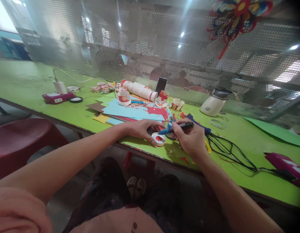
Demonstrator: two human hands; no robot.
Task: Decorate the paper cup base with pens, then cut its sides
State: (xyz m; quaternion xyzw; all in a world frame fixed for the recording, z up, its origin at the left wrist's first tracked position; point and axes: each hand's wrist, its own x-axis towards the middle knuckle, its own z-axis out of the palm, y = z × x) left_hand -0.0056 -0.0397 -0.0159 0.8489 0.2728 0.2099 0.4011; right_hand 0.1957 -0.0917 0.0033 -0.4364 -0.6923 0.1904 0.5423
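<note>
Near the table's front edge, my left hand [147, 130] curls its thumb and fingers around the rim of a small round paper cup base [158, 139]. This piece is white with a red patch in the middle and small marks around it. A blue and black marker [180, 128] is gripped in my right hand [192, 138]. Its blue end points down at the piece's upper edge; I cannot tell whether it touches. Just behind lie sheets of light blue paper [130, 112] and a red paper piece [156, 110]. Paper scraps are scattered by my right hand.
Cut paper cups [124, 98] and a long stack of white cups [140, 90] lie farther back, near a leaning phone [161, 86]. A white jug [213, 103] stands right of them. A black cable [233, 150] runs to a purple power strip [285, 166]. A red stool [26, 139] is left.
</note>
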